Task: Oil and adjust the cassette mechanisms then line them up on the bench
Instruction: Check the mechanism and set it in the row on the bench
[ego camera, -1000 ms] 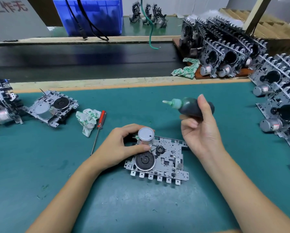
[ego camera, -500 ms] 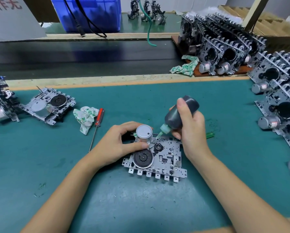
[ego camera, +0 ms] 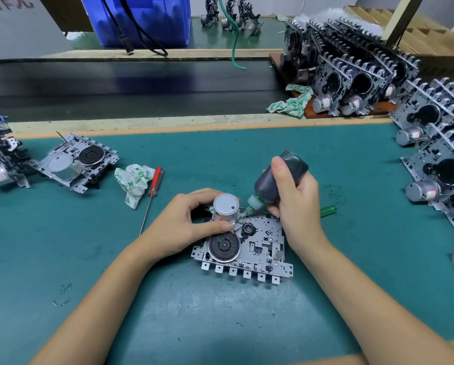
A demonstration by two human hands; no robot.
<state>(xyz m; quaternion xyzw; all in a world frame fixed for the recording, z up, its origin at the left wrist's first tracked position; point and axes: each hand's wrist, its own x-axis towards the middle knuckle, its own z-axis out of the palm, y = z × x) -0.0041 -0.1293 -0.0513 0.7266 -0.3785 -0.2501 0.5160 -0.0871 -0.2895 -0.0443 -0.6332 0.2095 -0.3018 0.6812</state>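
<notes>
Held in the centre of the frame on the teal counter [ego camera: 62, 259]: one cassette mechanism [ego camera: 246, 248], lying flat, steadied by the left hand [ego camera: 189, 222], its grip closed round the silver motor can [ego camera: 225, 208], thumb below and fingers over the far side; above and to the right, gripped in the right hand [ego camera: 296, 204] with the thumb along its side, the dark oil bottle [ego camera: 281, 177] — tipped nozzle-down, green tip [ego camera: 246, 212] set at the plate just right of the motor, near the small black pulley [ego camera: 247, 229].

Judged the main risk as too hard a squeeze; likely then a flood of oil over the plate, onto the thin belt and the black flywheel [ego camera: 224, 246], and slipping drive as a result. Judged a second risk in the steadying hold — only the motor pinned, so a push from the nozzle could have pivoted the plate and smeared the drop off target. Could not tell whether oil was flowing.

Left of centre lay a rag [ego camera: 133, 180] and a red screwdriver [ego camera: 154, 181]; just right of the right hand, a green cap [ego camera: 328, 209], free to roll; at the right edge, rows of mechanisms [ego camera: 431, 159] standing on edge.
</notes>
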